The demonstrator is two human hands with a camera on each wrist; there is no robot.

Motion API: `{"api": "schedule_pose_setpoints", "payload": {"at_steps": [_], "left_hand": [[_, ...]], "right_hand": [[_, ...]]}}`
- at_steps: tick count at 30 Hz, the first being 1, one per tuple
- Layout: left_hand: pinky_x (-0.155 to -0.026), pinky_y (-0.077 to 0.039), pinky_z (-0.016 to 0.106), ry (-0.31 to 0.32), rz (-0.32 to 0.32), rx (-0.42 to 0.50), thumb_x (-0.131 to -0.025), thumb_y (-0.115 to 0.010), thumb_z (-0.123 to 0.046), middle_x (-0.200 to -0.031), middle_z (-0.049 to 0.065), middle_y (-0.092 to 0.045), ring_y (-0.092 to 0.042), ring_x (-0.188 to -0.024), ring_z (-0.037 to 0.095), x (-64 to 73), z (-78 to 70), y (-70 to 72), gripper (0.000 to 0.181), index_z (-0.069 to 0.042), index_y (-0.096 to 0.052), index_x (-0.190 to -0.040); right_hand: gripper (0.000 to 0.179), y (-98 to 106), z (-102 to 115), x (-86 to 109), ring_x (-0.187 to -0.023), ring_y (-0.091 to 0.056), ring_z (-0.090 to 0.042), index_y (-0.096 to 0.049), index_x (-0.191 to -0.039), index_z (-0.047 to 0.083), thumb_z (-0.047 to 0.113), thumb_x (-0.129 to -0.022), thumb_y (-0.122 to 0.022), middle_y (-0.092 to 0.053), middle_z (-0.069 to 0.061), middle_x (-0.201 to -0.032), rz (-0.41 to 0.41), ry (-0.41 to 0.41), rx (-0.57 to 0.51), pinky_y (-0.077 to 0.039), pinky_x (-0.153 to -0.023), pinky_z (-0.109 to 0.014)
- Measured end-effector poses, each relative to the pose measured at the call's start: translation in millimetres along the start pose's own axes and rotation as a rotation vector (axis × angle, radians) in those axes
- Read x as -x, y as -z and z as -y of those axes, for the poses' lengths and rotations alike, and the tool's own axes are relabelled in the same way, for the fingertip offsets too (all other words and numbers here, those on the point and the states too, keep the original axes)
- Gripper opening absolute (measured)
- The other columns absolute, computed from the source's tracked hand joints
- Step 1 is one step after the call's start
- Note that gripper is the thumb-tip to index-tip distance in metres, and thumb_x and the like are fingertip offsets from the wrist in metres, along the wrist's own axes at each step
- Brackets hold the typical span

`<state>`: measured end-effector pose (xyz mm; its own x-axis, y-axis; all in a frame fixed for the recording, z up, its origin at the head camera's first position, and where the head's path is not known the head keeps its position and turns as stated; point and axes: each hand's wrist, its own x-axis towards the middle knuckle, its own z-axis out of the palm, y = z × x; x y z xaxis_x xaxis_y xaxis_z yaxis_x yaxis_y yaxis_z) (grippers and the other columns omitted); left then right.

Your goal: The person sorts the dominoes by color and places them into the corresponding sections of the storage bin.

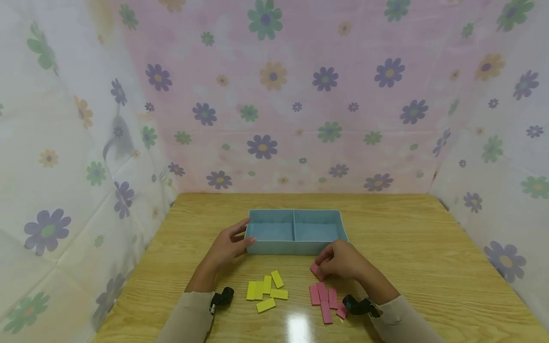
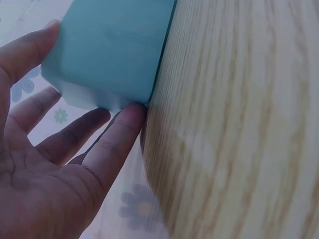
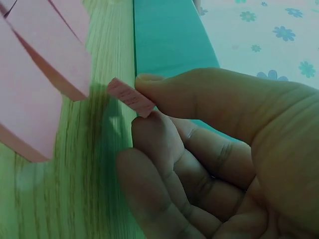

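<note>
Tile (image 1: 316,270) in right hand's (image 1: 344,260) pinch, long axis probably diagonal, far end leftward; left hand (image 1: 227,247) loose against box (image 1: 283,247).

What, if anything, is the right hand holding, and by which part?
The right hand pinches a pink block by one edge, leaving the opposite side free.

The tray (image 1: 283,247) is plain light blue; the bench (image 1: 394,233) is yellow-brown with streaky wood grain. There are bright yellow tiles (image 1: 251,290) and pink tiles (image 1: 326,312). Sleeves (image 1: 184,317) are beige, wrist cameras (image 1: 353,305) black. Pink back cloth (image 1: 236,57) and whitish side cloths (image 1: 68,186) carry purple, green and orange flowers (image 1: 253,145).
</note>
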<state>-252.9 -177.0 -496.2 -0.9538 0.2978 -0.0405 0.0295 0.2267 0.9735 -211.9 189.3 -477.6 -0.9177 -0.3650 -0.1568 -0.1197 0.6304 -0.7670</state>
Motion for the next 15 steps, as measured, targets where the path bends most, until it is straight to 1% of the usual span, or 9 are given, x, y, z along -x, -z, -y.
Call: {"api": "schedule_pose_setpoints", "payload": {"at_steps": [4,7,10,15], "left_hand": [[-0.099,-0.058,0.048,-0.005,0.004,-0.006,-0.096,-0.076,-0.033,-0.165,0.017,-0.036,-0.044,-0.147,0.042,0.5,0.4,0.8,0.075,-0.028,-0.040,-0.161],[-0.099,-0.058,0.048,0.003,0.004,-0.016,-0.096,-0.076,-0.034,-0.165,0.016,-0.036,-0.044,-0.147,0.041,0.3,0.4,1.3,0.075,-0.029,-0.039,-0.161],[-0.099,-0.058,0.048,-0.001,0.006,-0.014,-0.097,-0.076,-0.033,-0.165,0.017,-0.036,-0.044,-0.146,0.042,-0.1,0.6,1.3,0.075,-0.027,-0.038,-0.162],[-0.100,-0.058,0.048,-0.008,0.014,0.007,-0.097,-0.075,-0.030,-0.166,0.019,-0.034,-0.043,-0.147,0.043,-0.4,-0.6,0.7,0.075,-0.024,-0.038,-0.162]], "right_hand": [[0.013,-0.2,0.3,-0.7,-0.087,-0.067,-0.015,-0.083,-0.094,0.015,0.013,-0.082,-0.081,-0.077,0.004,-0.087,-0.014,0.008,0.008,-0.057,-0.073,-0.033],[0.014,-0.4,-0.1,-1.0,-0.090,-0.067,-0.014,-0.084,-0.095,0.016,0.016,-0.081,-0.084,-0.078,0.005,-0.087,-0.008,0.007,0.008,-0.058,-0.076,-0.034],[0.015,0.2,0.0,-1.0,-0.091,-0.068,-0.014,-0.083,-0.096,0.015,0.017,-0.082,-0.085,-0.078,0.004,-0.087,0.009,0.006,-0.001,-0.058,-0.078,-0.034],[0.015,4.2,2.5,0.2,-0.091,-0.068,-0.015,-0.083,-0.099,0.013,0.020,-0.085,-0.083,-0.078,0.002,-0.091,0.009,0.006,-0.029,-0.059,-0.074,-0.033]]}}
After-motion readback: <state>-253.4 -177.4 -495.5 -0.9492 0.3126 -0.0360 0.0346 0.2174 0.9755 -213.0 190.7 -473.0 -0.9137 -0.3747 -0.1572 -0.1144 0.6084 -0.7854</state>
